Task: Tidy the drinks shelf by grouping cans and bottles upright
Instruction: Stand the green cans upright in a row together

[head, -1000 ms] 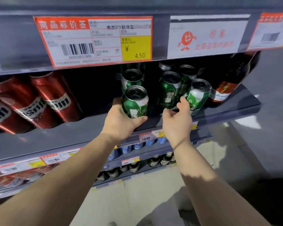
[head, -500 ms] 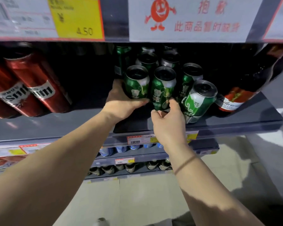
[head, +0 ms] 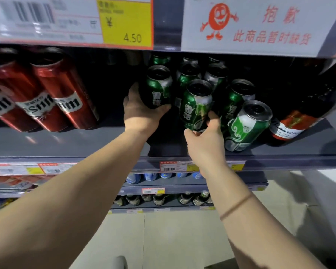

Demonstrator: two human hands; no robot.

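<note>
Several green cans stand clustered on the grey shelf. My left hand grips the leftmost green can from below and behind, deep in the shelf. My right hand holds the middle green can at its lower part, thumb on the left and fingers on the right. Another green can stands right of my right hand at the shelf front, with one more can behind it. Further green cans sit in the dark at the back.
Tall red cans stand on the left of the same shelf. A dark bottle with a red label is at the right. Price tags hang from the shelf above. Lower shelves hold blue cans and small bottles.
My left hand has pushed its green can further back into the shelf. My right hand left the rightmost can and took the middle can. The view moved closer to the shelf.
</note>
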